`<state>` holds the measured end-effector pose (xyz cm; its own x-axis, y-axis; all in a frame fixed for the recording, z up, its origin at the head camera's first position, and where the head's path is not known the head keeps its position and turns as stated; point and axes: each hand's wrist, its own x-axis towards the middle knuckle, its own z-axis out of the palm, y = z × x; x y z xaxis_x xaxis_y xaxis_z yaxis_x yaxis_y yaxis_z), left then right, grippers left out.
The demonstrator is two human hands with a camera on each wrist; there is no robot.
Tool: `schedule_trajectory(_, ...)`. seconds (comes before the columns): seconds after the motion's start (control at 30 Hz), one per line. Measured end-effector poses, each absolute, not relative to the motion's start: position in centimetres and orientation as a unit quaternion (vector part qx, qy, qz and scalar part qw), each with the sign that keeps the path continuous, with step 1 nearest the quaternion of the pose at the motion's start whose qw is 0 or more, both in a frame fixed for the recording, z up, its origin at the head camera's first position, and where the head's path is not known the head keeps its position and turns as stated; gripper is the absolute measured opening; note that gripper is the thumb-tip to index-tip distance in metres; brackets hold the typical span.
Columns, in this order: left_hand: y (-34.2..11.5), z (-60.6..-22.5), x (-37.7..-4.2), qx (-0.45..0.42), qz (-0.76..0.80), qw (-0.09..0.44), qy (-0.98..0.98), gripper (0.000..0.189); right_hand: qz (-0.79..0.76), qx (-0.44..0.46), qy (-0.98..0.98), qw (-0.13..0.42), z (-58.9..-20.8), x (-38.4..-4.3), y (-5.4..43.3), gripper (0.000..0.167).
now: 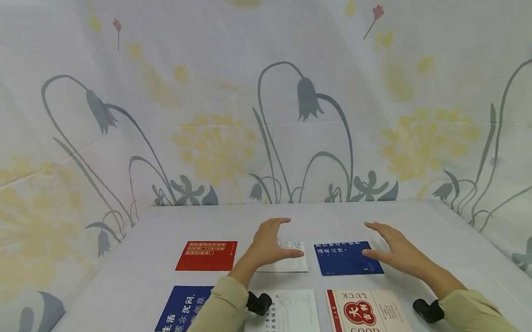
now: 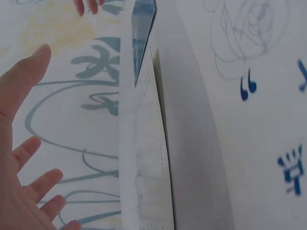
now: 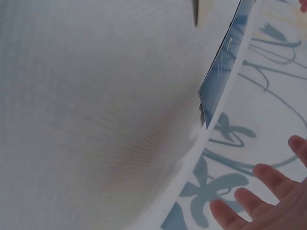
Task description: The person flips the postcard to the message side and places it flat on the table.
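Observation:
Six-odd flat cards lie in two rows, so several in all, on a white table [image 1: 133, 290]. My left hand [image 1: 267, 242] hovers with spread, slightly bent fingers over the white back-row card [image 1: 292, 261], hiding part of it. Beside the blue moon card [image 1: 348, 261], my right hand [image 1: 394, 249] is held up, its thumb overlapping that card's right edge in the head view. Neither hand holds anything. In the left wrist view the left fingers [image 2: 38, 187] are spread apart; in the right wrist view the right fingers [image 3: 271, 182] are spread too.
A red card [image 1: 207, 255] lies at the back left. In the front row are a blue card [image 1: 183, 308], a white card with blue writing [image 1: 294, 313] and a cream-and-red "GOOD LUCK" card [image 1: 388, 309]. Behind the table hangs a flower-patterned cloth [image 1: 227, 88].

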<state>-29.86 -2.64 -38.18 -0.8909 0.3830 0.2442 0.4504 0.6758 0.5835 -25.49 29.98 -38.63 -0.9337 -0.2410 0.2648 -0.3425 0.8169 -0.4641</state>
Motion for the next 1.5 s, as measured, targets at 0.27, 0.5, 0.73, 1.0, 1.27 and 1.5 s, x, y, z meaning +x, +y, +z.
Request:
schedule_trajectory(0.27, -0.8, -38.4, -29.7, -0.243, -0.321, 0.034, -0.915, 0.081, 0.251, 0.177, -0.948, 0.087, -38.9, -26.0, 29.8, 0.076)
schedule_trajectory(0.5, 0.2, -38.5, -29.7, -0.257, -0.295, 0.023, -0.920, 0.076, 0.262, 0.180, -0.945, 0.077, -38.8, -26.4, 29.6, 0.076)
schedule_trajectory(0.73, 1.5, -38.7, -29.8, -0.265, -0.289, 0.012, -0.920, 0.072, 0.263, 0.193, -0.942, 0.075, -38.7, -26.9, 29.6, 0.073)
schedule_trajectory(1.0, 2.9, -39.1, -30.0, -0.282, -0.251, -0.003, -0.926, 0.067, 0.265, 0.206, -0.941, 0.050, -38.7, -27.5, 29.6, 0.068)
schedule_trajectory(1.27, 3.7, -39.1, -30.2, -0.289, -0.225, -0.010, -0.930, 0.062, 0.267, 0.208, -0.941, 0.025, -38.6, -27.9, 29.7, 0.062)
schedule_trajectory(1.5, 4.7, -39.6, -30.5, -0.285, -0.214, -0.027, -0.934, 0.058, 0.274, 0.225, -0.935, -0.001, -38.7, -28.3, 29.8, 0.056)
